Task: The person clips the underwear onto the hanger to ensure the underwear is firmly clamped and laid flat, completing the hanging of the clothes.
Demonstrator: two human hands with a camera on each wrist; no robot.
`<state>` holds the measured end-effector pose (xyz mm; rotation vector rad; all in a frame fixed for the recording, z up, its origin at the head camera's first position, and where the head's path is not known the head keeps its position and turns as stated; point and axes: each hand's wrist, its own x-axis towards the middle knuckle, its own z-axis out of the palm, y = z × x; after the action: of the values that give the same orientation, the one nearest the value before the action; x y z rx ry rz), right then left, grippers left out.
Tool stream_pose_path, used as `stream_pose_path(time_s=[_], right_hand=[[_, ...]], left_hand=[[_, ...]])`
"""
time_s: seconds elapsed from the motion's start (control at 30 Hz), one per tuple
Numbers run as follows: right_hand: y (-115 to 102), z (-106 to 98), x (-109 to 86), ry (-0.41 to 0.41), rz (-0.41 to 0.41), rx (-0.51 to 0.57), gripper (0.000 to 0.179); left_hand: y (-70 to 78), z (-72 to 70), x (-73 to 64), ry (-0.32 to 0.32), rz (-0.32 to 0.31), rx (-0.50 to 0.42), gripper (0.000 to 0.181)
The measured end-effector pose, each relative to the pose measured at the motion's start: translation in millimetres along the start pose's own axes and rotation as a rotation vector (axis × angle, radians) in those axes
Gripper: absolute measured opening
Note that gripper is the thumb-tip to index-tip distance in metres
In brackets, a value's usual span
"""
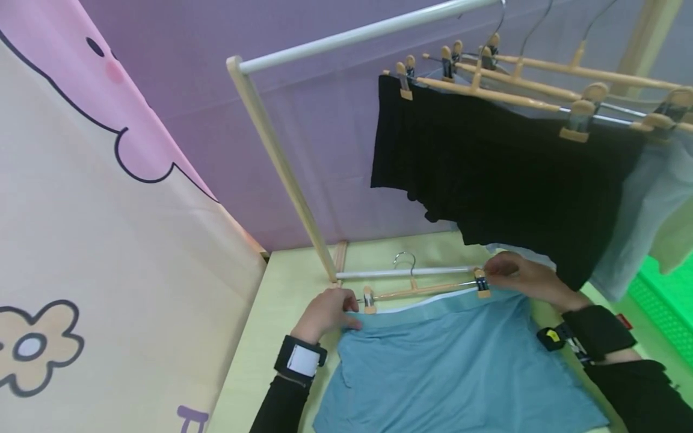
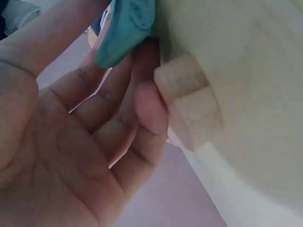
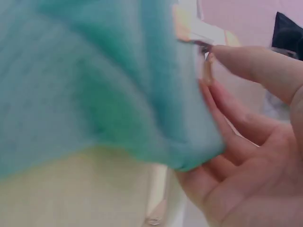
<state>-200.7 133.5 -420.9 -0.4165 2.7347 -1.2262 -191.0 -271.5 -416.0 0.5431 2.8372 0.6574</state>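
A pair of blue-green shorts lies spread on the pale yellow surface, waistband toward the rack. Along the waistband lies a wooden clip hanger, its metal hook pointing away. Its left clip and right clip both sit on the waistband. My left hand pinches the waistband's left corner, beyond the left clip; the left wrist view shows the cloth between thumb and fingers. My right hand pinches the hanger's right end beside the clip, its fingers partly behind the cloth.
A rack with a white top rail and wooden post stands behind. Black shorts and lighter garments hang on clip hangers at upper right. A green basket is at the right edge; a printed curtain is at left.
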Motion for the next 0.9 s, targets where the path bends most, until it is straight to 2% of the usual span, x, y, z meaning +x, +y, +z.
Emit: stream_pose_path(time_s=[0.13, 0.23, 0.43, 0.6, 0.67, 0.8, 0.9], right_hand=[[-13.6, 2.2, -0.3, 0.079, -0.046, 0.006, 0.036], [-24.0, 6.2, 1.2, 0.106, -0.108, -0.015, 0.026], [-47.1, 27.2, 6.1, 0.080, -0.236, -0.051, 0.015], [-78.3, 44.9, 17.1, 0.077, -0.303, -0.108, 0.011], [-92.3, 53.7, 24.1, 0.049, -0.310, -0.113, 0.012], [-116.7, 80.5, 40.9, -0.083, -0.323, -0.082, 0.020], [-130.6, 101.9, 53.6, -0.149, -0.328, -0.109, 0.027]], left_hand=[[-1.1, -0.7, 0.9, -0.009, 0.003, -0.020, 0.027], [-2.2, -1.1, 1.1, -0.018, 0.005, -0.034, 0.026], [-3.9, -1.2, -0.7, -0.023, -0.007, -0.076, 0.026], [-4.5, -0.5, -0.4, -0.014, -0.023, -0.075, 0.024], [-4.1, 0.2, 0.7, -0.008, -0.022, -0.067, 0.023], [-2.3, 2.7, 2.3, -0.014, -0.019, -0.066, 0.022], [-0.1, 4.1, 3.1, -0.020, -0.007, -0.070, 0.021]])
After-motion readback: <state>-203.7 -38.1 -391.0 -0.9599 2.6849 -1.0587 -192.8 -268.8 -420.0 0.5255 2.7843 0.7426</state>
